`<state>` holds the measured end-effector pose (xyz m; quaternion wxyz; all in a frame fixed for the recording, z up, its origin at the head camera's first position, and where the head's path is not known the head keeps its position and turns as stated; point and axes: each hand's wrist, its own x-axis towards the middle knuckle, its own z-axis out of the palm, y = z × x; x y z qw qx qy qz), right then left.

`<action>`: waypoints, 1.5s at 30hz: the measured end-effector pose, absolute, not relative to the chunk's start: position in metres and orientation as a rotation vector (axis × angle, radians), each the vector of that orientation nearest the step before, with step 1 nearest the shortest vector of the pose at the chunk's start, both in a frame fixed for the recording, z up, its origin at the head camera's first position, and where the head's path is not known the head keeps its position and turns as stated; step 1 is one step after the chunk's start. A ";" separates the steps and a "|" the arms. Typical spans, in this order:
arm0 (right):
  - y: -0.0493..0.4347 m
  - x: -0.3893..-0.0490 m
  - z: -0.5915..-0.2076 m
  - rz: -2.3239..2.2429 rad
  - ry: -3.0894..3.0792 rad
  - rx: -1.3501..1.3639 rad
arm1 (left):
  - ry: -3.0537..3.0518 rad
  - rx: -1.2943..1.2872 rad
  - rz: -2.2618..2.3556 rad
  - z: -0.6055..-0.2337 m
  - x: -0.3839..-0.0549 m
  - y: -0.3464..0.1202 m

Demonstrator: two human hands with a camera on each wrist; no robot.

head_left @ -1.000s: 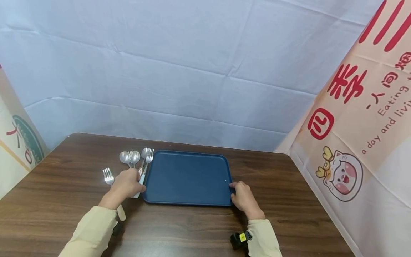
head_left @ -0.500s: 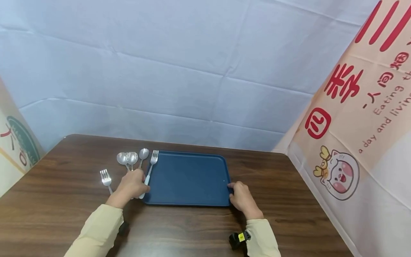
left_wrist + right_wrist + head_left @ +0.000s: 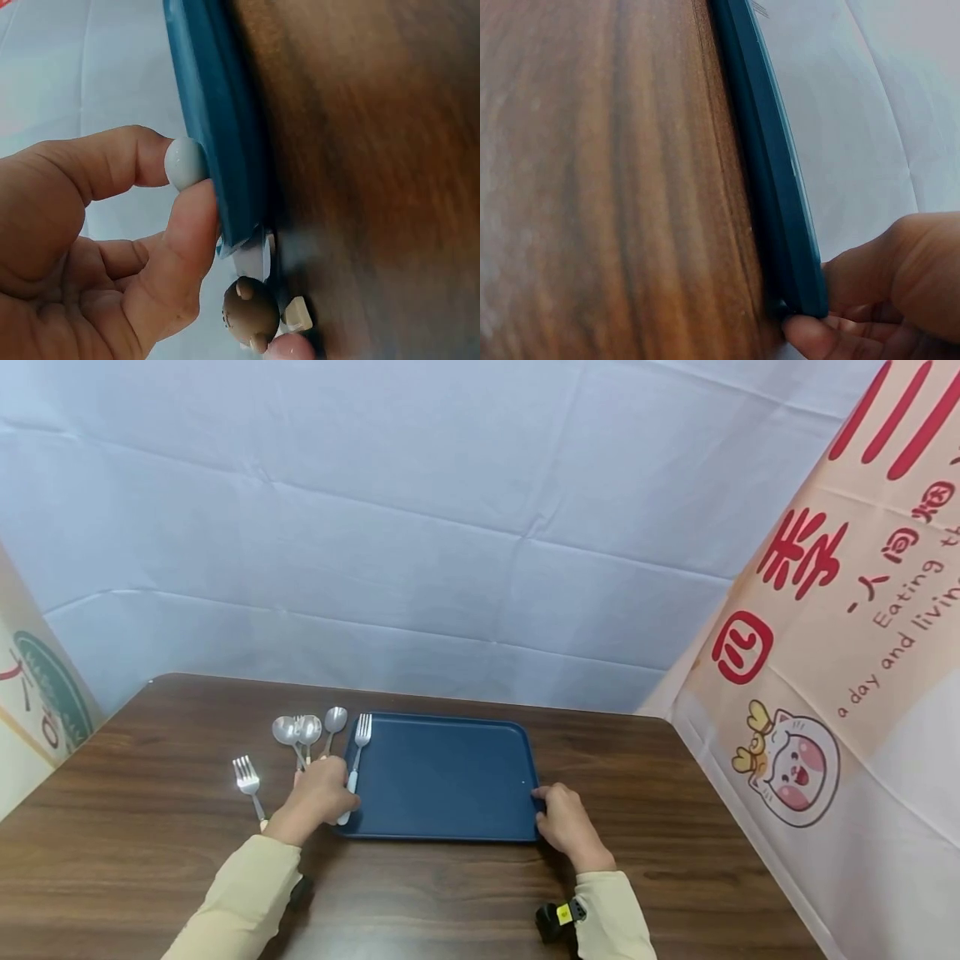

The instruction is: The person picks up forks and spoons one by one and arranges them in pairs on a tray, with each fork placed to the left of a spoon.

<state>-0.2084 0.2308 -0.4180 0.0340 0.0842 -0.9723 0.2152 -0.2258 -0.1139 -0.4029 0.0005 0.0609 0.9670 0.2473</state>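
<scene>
At my far left a silver fork with a pale handle point(image 3: 247, 777) lies alone, tines away from me. Right of it sit two overlapping silver round-bowled spoons point(image 3: 286, 729), tines showing between them, then a separate silver spoon point(image 3: 335, 719), all just beyond my left hand point(image 3: 318, 789). That hand's thumb and forefinger pinch the white handle of another silver fork point(image 3: 352, 782), which points away from my thumb along the left rim of the dark blue rectangular tray point(image 3: 442, 777). Its long axis runs nearly parallel to that short edge, across the tray's longer one; whether it touches the tray floor I can't tell. My left hand is much the nearer; my right hand point(image 3: 564, 817) grips the tray's opposite edge by the near corner, thumb above, fingers underneath. The tray's flat floor stretches between, and the brown wood table point(image 3: 675, 827) runs on rightward.
</scene>
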 end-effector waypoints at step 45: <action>0.230 -0.208 -0.416 0.666 -3.005 0.248 | 3.068 0.185 0.681 -0.398 -0.228 -0.100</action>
